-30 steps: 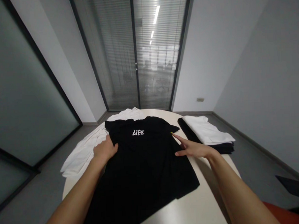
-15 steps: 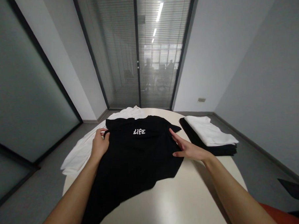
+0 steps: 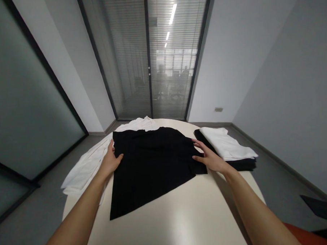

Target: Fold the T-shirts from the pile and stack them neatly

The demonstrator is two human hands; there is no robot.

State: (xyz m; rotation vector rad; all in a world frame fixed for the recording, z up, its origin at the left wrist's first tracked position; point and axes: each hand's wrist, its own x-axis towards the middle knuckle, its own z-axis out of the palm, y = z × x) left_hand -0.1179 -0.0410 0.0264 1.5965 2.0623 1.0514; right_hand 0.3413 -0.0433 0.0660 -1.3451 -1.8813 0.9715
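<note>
A black T-shirt (image 3: 151, 166) lies on the pale round table (image 3: 178, 215), its lower edge slanting up to the right. No lettering shows on the side facing up. At its left edge rests my left hand (image 3: 110, 161), open, with the thumb on the fabric and the fingers along the edge. My right hand (image 3: 210, 157) touches the shirt's right side near a sleeve, fingers and thumb spread apart. Some fingertips of both hands are partly hidden or hard to make out against the black cloth.
White garments (image 3: 86, 169) lie along the table's left and far side, partly beneath the black shirt. On the right sits a stack with a folded white garment (image 3: 226, 143) over folded black cloth (image 3: 242, 165). Glass doors with blinds (image 3: 172, 86) stand beyond the table.
The shirt's white lettering has gone out of sight, and its lower left part has moved up from the near edge and flattened. My left hand has loosened from its pinch; my right has shifted slightly right.
</note>
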